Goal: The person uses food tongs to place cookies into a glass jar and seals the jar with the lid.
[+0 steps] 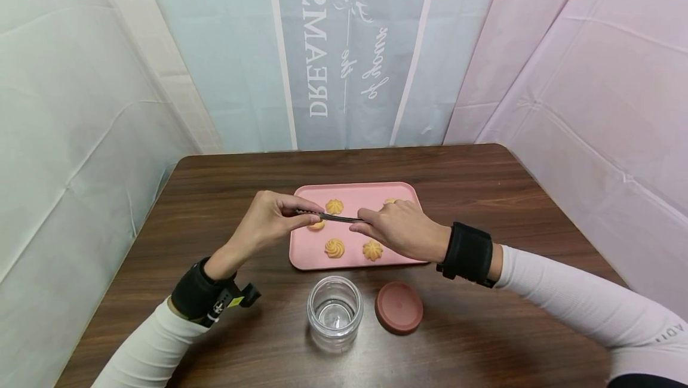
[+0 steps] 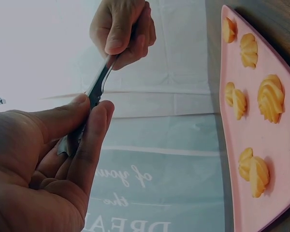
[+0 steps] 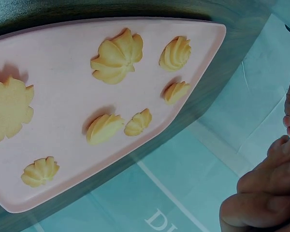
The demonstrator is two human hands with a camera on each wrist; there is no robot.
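**Both hands gripping metal tongs above a tray of cookies**

Pastel sheets of white, blue and pink are hanging behind a dark wooden table (image 1: 484, 197), and I am watching from my remote station as two hands are meeting over it. My feed is showing the left hand (image 1: 271, 221) pinching one end of a pair of slim metal tongs (image 1: 335, 218) between thumb and forefinger, while the right hand (image 1: 398, 230) is pinching the other end with curled fingers. From the left wrist view I am seeing the tongs (image 2: 94, 92) running from the near thumb up into the far hand's grip. Both hands are hovering just above a pink tray (image 1: 306, 253) that is lying flat near the middle of the table.

On the tray, several swirled yellow cookies (image 1: 334, 248) are sitting apart from one another; the right wrist view is showing them (image 3: 117, 55) scattered across the pink surface, two of them nearly touching. I am seeing one cookie (image 1: 317, 226) partly hidden below the tongs in the head view.

Nearer the person, an open glass jar (image 1: 334, 311) is standing upright on the table, just in front of the tray. Its reddish-brown lid (image 1: 399, 307) is lying flat beside it, to the right. Both wrists are wearing black straps over pale sleeves.
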